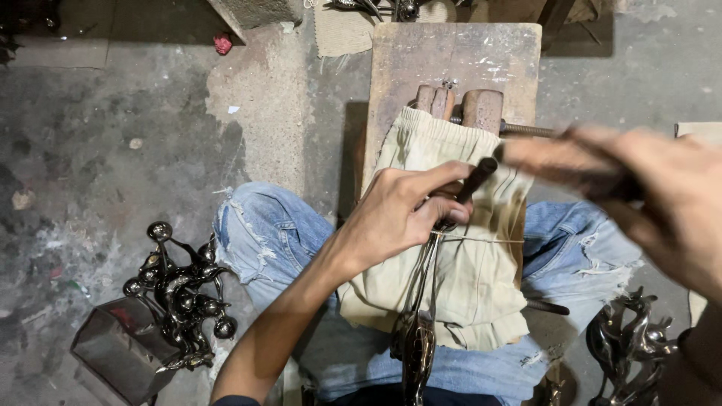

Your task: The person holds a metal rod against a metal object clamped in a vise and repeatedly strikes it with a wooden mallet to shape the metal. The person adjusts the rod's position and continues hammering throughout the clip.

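Beige cloth (451, 248) pads the wooden surface (459, 56); the left hand (398, 214) pinches a dark metal casting (421, 301) onto it while the blurred right hand (662, 195) grips a file (481, 177), seemingly mid-stroke.

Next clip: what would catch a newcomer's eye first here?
At centre, the left hand pins a dark metal piece against a beige cloth draped over a wooden block. The right hand, blurred at the right edge, holds a long tool. Shiny metal figures lie on the floor, lower left.
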The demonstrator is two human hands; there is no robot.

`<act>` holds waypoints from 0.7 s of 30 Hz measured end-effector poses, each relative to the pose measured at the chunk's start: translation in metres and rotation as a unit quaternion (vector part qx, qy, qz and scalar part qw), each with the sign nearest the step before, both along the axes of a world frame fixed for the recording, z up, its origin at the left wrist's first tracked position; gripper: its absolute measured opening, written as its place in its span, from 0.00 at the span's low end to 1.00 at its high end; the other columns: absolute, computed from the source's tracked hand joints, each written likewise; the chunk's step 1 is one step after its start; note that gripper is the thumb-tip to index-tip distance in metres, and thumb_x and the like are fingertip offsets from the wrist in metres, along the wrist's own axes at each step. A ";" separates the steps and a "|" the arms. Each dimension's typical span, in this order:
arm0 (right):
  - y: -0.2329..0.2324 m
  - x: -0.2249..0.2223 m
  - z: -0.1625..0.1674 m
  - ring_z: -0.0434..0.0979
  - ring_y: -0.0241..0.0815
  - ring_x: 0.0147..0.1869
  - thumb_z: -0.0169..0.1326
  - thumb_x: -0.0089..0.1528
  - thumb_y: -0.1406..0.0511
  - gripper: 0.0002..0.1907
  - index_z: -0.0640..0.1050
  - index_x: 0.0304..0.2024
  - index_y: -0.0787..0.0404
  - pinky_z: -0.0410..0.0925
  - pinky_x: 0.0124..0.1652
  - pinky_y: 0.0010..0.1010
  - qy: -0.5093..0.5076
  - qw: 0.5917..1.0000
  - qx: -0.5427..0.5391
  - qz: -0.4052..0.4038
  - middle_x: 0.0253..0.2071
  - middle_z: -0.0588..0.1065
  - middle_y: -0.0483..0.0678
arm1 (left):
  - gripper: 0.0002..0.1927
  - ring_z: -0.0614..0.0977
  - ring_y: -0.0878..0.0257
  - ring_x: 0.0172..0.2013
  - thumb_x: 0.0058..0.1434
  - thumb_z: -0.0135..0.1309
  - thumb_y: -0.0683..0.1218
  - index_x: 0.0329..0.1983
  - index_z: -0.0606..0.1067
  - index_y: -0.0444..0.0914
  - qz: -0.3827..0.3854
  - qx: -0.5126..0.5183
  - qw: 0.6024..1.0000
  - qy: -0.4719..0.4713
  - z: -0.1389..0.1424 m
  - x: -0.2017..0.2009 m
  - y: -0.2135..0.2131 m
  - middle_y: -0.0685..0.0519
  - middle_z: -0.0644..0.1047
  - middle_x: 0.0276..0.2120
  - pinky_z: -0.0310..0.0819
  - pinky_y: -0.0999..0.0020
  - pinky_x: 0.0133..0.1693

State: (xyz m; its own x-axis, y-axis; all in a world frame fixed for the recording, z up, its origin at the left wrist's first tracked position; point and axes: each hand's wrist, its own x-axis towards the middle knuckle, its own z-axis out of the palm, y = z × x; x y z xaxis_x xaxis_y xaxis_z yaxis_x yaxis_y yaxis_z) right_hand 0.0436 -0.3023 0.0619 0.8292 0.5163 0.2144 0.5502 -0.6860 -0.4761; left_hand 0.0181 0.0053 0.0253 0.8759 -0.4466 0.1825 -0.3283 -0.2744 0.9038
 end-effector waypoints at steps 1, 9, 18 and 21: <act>0.004 0.001 0.005 0.83 0.45 0.41 0.51 0.64 0.72 0.19 0.72 0.58 0.68 0.76 0.42 0.33 -0.034 0.999 -0.019 0.013 0.43 0.79 0.57 | 0.18 0.90 0.60 0.41 0.68 0.51 0.36 0.61 0.73 0.37 0.004 -0.004 1.000 -0.008 0.000 -0.001 0.000 0.46 0.86 0.39 0.87 0.69 0.40; 0.018 -0.018 -0.015 0.82 0.50 0.44 0.57 0.56 0.76 0.33 0.69 0.65 0.66 0.76 0.44 0.37 0.049 0.999 0.013 -0.001 0.50 0.79 0.62 | 0.15 0.88 0.58 0.44 0.69 0.52 0.36 0.58 0.74 0.36 0.071 -0.096 0.992 0.033 -0.017 -0.008 0.013 0.45 0.83 0.47 0.85 0.66 0.45; -0.026 -0.051 -0.156 0.73 0.40 0.44 0.60 0.75 0.78 0.17 0.68 0.62 0.71 0.69 0.47 0.26 -0.090 0.872 0.347 -0.332 0.43 0.71 0.52 | 0.07 0.86 0.59 0.45 0.71 0.53 0.33 0.51 0.74 0.31 0.088 -0.411 0.903 0.089 -0.062 -0.033 0.010 0.46 0.82 0.43 0.85 0.64 0.52; -0.035 -0.047 -0.167 0.76 0.37 0.41 0.55 0.75 0.74 0.11 0.70 0.58 0.70 0.72 0.47 0.24 0.028 0.854 0.409 -0.319 0.40 0.75 0.50 | 0.05 0.86 0.61 0.44 0.71 0.53 0.32 0.48 0.74 0.29 0.101 -0.359 0.926 0.061 -0.061 -0.035 0.006 0.47 0.82 0.42 0.85 0.67 0.51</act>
